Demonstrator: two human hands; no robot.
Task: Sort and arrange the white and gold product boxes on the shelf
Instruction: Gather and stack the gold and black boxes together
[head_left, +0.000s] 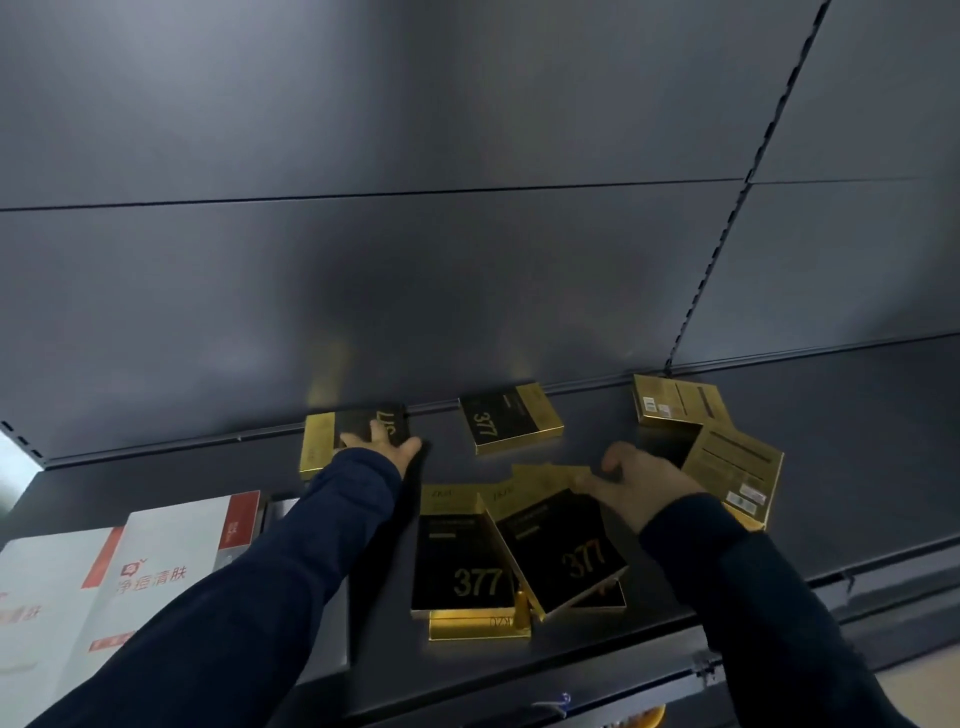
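Observation:
Several gold and black "377" boxes lie flat on the dark shelf (857, 457). My left hand (387, 446) presses with straight fingers on the far-left gold box (324, 441) by the back wall. My right hand (641, 480) hovers with loosely curled fingers over the far end of a tilted gold box (563, 551), fingertips at its edge. That box leans on another gold box (457, 561) in a small pile at the front. One more gold box (509, 418) lies at the back middle. White boxes (171, 566) with red labels lie at the front left.
Two gold boxes (727, 457) lie back-side up at the right, overlapping. The grey back wall (467, 260) rises right behind the boxes, with a slotted upright (727, 234) at the right. The shelf's front edge (597, 691) carries a price rail.

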